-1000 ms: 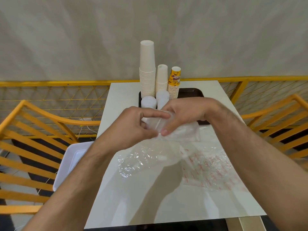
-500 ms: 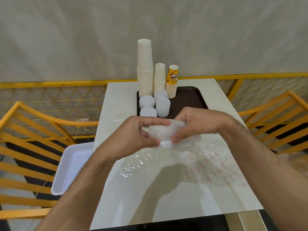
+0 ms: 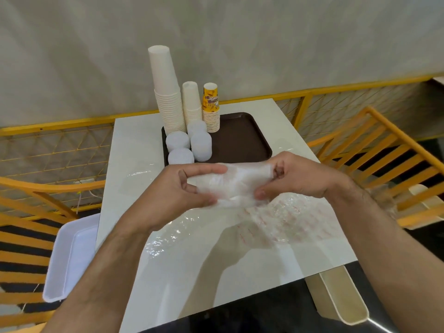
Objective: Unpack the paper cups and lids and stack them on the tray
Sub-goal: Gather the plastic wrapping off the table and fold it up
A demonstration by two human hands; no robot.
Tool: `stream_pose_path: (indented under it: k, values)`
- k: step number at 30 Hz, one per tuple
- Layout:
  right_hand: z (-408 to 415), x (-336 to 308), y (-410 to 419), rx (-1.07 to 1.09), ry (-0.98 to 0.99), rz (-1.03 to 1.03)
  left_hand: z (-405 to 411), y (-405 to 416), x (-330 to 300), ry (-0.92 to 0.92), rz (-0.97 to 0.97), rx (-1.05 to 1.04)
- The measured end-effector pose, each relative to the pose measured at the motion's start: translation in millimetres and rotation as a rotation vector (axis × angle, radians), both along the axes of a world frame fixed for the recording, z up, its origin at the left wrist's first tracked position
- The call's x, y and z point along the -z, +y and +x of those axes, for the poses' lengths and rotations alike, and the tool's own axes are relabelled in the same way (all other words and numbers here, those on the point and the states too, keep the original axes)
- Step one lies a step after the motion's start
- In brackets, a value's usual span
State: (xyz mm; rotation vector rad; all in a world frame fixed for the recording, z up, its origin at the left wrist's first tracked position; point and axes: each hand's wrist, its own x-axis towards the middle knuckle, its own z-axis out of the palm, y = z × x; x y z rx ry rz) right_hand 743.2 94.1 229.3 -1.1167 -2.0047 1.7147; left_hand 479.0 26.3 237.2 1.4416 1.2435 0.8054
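White table (image 3: 134, 150) with brown tray (image 3: 242, 138) and clear plastic wrap (image 3: 276, 227).

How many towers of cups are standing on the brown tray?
3, in a row at the tray's far left end: the tallest white stack leftmost, a shorter white stack in the middle, and a yellow printed stack on the right.
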Motion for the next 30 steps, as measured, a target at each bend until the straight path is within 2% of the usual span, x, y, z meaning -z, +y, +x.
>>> stream_pose_path:
  k: [8,13,16,22,26,28,30]
  values:
    - [82,27,-33,0.213,0.246,-0.157,88,-11,2,0.076,0.016,0.047]
    - [148,46,-61,0.476,0.165,-0.034,160,-20,8,0.077,-0.003,0.088]
    - [204,60,-80,0.527,0.174,-0.049,212,-29,18,0.095,-0.024,0.13]
    - [313,103,-121,0.649,0.256,-0.287,319,-38,63,0.146,-0.015,0.221]
    - [372,149,-154,0.855,0.333,-0.463,387,-39,107,0.146,-0.011,0.309]
    - [395,179,-173,1.0,0.348,-0.545,415,-39,133,0.14,-0.012,0.288]
    - [414,219,-194,1.185,0.354,-0.613,434,-37,167,0.331,0.099,0.284]
